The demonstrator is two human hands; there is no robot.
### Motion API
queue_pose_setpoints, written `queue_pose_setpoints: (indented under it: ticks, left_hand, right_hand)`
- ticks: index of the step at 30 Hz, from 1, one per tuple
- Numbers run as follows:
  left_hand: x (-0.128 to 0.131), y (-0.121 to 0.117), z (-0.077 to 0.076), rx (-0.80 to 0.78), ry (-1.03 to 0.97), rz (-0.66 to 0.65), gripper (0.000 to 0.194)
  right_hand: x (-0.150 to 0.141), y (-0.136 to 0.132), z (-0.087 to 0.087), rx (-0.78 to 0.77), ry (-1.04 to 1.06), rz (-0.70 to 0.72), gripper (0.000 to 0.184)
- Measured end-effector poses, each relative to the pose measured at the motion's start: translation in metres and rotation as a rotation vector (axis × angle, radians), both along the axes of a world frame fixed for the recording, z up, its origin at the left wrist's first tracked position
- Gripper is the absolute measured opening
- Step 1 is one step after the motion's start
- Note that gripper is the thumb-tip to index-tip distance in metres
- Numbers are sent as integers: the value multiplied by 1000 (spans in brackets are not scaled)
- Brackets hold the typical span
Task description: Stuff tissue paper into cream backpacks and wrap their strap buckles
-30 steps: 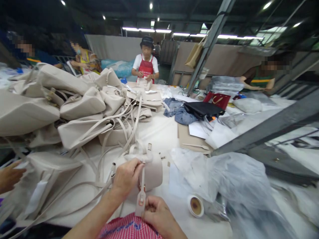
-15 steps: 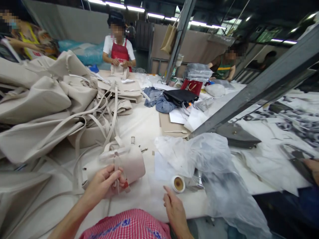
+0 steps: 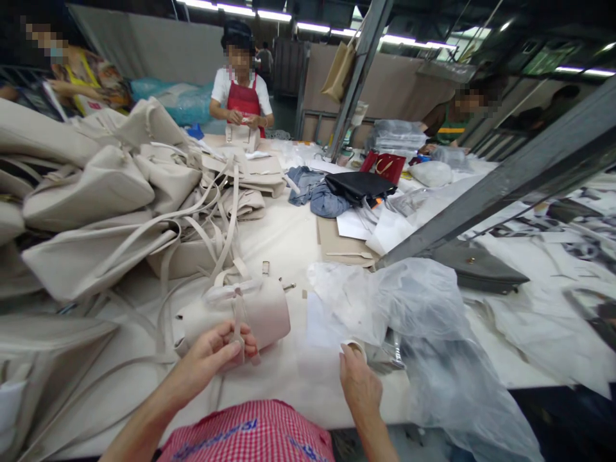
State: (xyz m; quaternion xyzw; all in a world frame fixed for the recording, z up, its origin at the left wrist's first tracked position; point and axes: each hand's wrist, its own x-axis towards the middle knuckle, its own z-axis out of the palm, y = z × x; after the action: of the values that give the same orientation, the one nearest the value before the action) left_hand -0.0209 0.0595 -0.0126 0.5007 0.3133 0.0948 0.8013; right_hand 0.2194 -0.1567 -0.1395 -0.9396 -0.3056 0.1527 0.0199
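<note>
A pale beige handbag [image 3: 272, 311] lies on its side on the white table in front of me. My left hand [image 3: 228, 346] is closed around a narrow beige strap [image 3: 237, 314] at the bag's front, its fingers pinching near the strap's lower part. To the right, my right hand [image 3: 360, 378] reaches the small round white tub [image 3: 357, 347] with brownish contents. Its fingers are curled at the tub's rim and cover part of it. Whether they hold anything is hidden.
Beige bags [image 3: 91, 250] with long straps are heaped on the left. Crumpled clear plastic [image 3: 418, 301] lies right of the tub. A slanted metal beam [image 3: 481, 192] crosses the right side. Across the table, a person in a red apron [image 3: 243, 99] handles a beige bag.
My right hand has moved forward to the tub, its fingers curling in. My left hand stays at the bag's strap; a red patch seen beside its fingers no longer shows. The view has shifted slightly.
</note>
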Motion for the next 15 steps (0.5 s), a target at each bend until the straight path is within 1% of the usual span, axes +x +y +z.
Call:
queue_pose_setpoints:
  ticks: [2,5,8,10,11,13,15]
  left_hand:
    - [-2,-2,3,37,-16,-3,32]
    - [-6,-6,10,69,13,-15,30]
    - [-7,-8,16,29,65,38,30]
    - [-6,-9,17,-8,86,94,28]
    - [-6,-9,17,-20,91,115,27]
    - [-5,-10,15,-38,81,149,25]
    - [-5,-11,14,-69,53,177,25]
  right_hand:
    - [3,15,3,1,-15,14,38]
    - [12,39,0,-9,17,9,29]
    - [19,52,-3,16,78,-1,38]
    - [24,50,1,65,135,-1,41]
    - [26,46,5,99,174,8,40]
    - [29,37,17,165,253,46,35]
    - [31,28,35,264,397,59,32]
